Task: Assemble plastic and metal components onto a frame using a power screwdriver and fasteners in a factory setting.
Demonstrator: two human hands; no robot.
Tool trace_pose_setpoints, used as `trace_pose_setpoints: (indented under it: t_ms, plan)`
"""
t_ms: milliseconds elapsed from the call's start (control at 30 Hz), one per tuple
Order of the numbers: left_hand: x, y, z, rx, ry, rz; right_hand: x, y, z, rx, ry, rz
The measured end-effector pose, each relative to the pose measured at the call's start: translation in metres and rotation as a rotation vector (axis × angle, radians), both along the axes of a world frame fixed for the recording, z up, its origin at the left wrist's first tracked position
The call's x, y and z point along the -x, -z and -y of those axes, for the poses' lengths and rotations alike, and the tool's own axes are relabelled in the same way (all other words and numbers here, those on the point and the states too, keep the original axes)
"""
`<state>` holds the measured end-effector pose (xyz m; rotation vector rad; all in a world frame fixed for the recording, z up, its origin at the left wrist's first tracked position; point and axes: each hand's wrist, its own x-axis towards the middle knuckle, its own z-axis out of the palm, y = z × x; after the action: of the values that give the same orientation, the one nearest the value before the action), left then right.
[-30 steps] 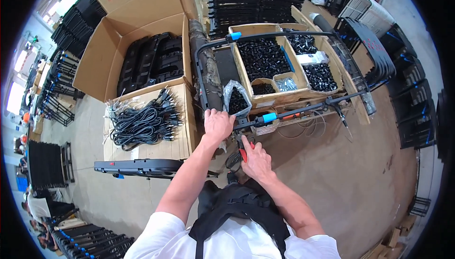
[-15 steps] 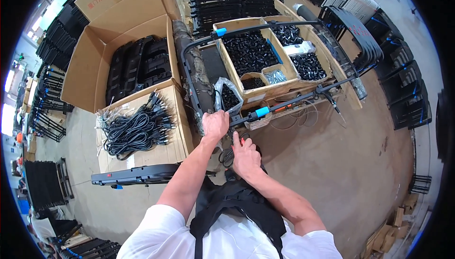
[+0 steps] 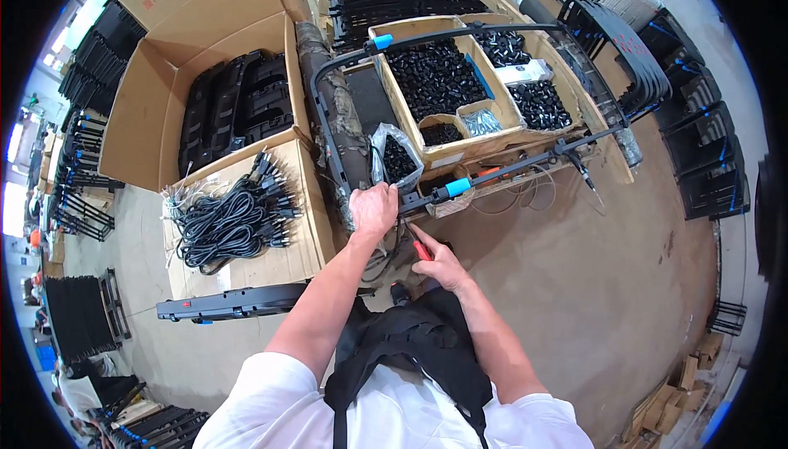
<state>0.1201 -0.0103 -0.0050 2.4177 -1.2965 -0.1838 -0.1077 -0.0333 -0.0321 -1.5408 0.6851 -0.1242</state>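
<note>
In the head view, the left hand [image 3: 375, 207] is at the middle of the picture, its grip closed over the near-left corner of a black tube frame [image 3: 322, 112]. The frame spans the upper middle and carries blue clips, one of them [image 3: 457, 187] just right of that hand. Below and to the right, the right hand [image 3: 446, 268] has its grip wrapped round the handle of a red tool [image 3: 422, 249], which slants up and left toward the same corner. The tool's working end is too small to make out, so I cannot tell whether it touches the frame. A dark cable [image 3: 397, 244] hangs beneath the left hand.

Within reach above the corner are a plastic bag [image 3: 378, 171] of small black parts and a divided tray [image 3: 484, 144] of black caps [image 3: 433, 80] and silver screws [image 3: 483, 123]. At left, a bundle of cables [image 3: 222, 223] lies on a cardboard box [image 3: 305, 264].

The step in hand appears to be tool work at the frame's corner. The next move seems to call for the left hand to steady that corner while the right lines up the tool's tip, clear of the fingers and the hanging cable.
</note>
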Motion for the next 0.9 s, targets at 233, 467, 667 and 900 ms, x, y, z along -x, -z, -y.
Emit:
trace_pose_setpoints:
  t_ms: [233,467,667,900]
  plan:
    - [-0.001,0.001,0.0,-0.001,-0.008,-0.075,-0.009,-0.023,0.012,0.05,-0.155,-0.208]
    - [-0.002,0.001,0.003,-0.013,-0.059,-0.08,0.028,-0.035,0.026,0.296,-0.269,-0.559]
    - [0.002,0.0,0.003,0.038,-0.046,-0.082,0.01,-0.002,0.059,0.16,-0.161,-0.842]
    - [0.003,-0.022,0.004,0.137,0.091,-0.019,-0.034,0.146,0.064,0.294,0.028,-0.454]
